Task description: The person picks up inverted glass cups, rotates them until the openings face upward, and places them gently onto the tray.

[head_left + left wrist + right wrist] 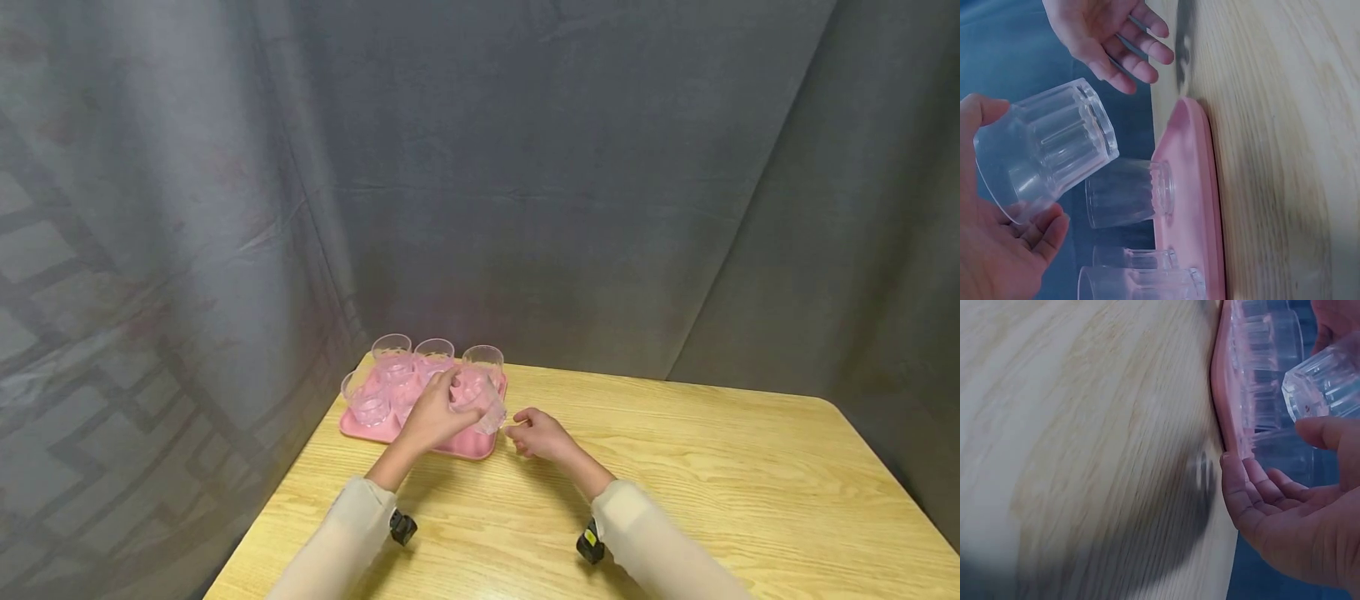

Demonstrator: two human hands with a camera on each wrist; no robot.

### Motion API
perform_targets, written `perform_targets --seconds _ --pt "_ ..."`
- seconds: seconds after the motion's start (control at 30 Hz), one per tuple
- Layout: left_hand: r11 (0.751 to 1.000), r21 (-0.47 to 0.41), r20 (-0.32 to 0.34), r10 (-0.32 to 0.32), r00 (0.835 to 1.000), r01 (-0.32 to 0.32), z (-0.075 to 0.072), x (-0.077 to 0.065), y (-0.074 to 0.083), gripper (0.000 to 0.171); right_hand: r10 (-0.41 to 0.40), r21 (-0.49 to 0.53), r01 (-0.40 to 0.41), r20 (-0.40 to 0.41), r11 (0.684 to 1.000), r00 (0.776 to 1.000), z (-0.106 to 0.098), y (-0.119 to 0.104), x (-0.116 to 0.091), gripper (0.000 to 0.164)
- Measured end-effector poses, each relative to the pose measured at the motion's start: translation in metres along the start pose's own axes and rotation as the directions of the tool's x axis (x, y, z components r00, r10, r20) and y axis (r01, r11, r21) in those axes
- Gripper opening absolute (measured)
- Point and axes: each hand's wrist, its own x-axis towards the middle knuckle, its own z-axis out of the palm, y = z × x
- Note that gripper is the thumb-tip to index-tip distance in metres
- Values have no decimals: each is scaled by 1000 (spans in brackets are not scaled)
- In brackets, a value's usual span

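My left hand (437, 417) grips a clear plastic cup (1063, 137) near its rim, thumb on one side and fingers on the other. The cup is tilted above the right part of a pink tray (468, 448), its base toward my right hand (542, 435). That right hand hovers just beside the base, fingers loosely bent, with nothing in its grasp; in the right wrist view its thumb (1319, 431) overlaps the base's edge. Several more clear cups (371, 407) stand upright on the tray, some partly hidden behind my left hand.
The tray sits at the left back of a light wooden table (675, 467), near its left edge. A grey curtain (555, 183) hangs behind the table and along the left side. Both wrists carry a small black camera (402, 527).
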Motion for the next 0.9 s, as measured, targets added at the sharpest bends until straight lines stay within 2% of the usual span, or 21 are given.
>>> perform_targets --seconds 0.3,0.53,0.63,0.73,0.87,0.9 --pt "999 32 -13 -5 1000 5 0 0 -7 91 7 -160 -10 -18 987 1000 16 2 15 43" --pt "995 101 -11 -9 1000 10 0 1 -12 92 13 -192 -22 -45 981 999 25 -1 22 24" --pt "992 126 -12 -16 1000 18 0 1 -13 94 6 -244 -17 -46 970 999 29 -1 26 21" --pt "989 144 -15 -23 1000 25 0 2 -14 96 -17 -315 5 -37 949 999 32 1 32 25" --pt "987 156 -15 -27 1000 30 1 1 -12 95 -96 -439 89 6 894 995 36 -1 36 10" --pt "987 160 -15 -29 999 31 1 1 -12 94 -110 -458 108 21 882 994 37 -2 36 14"
